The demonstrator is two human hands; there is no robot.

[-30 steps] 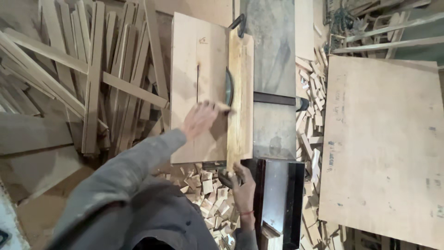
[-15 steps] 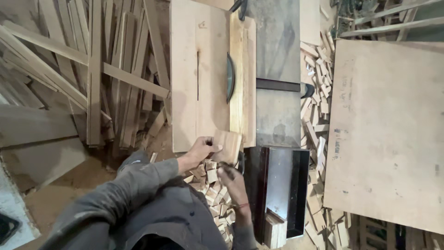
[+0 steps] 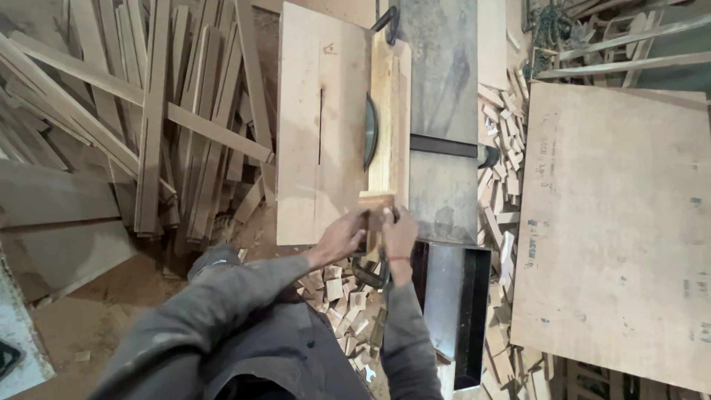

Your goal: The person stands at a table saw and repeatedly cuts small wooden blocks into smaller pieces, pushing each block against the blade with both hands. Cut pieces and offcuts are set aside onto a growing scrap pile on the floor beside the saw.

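I am seeing both hands gripping one small rectangular pale wooden block (image 3: 376,205): left hand (image 3: 342,235) closing on its near-left side, right hand (image 3: 400,231) on its near-right. The block is sitting on the light plywood saw tabletop (image 3: 311,148), just before the grey circular saw blade (image 3: 369,132). Small wood offcuts (image 3: 344,292) are lying on the floor below.

Saw blade (image 3: 369,132) upright just beyond both hands, fence strip (image 3: 390,118) close on blade's right, bare tabletop (image 3: 304,133) open left of blade, slot (image 3: 320,126) there
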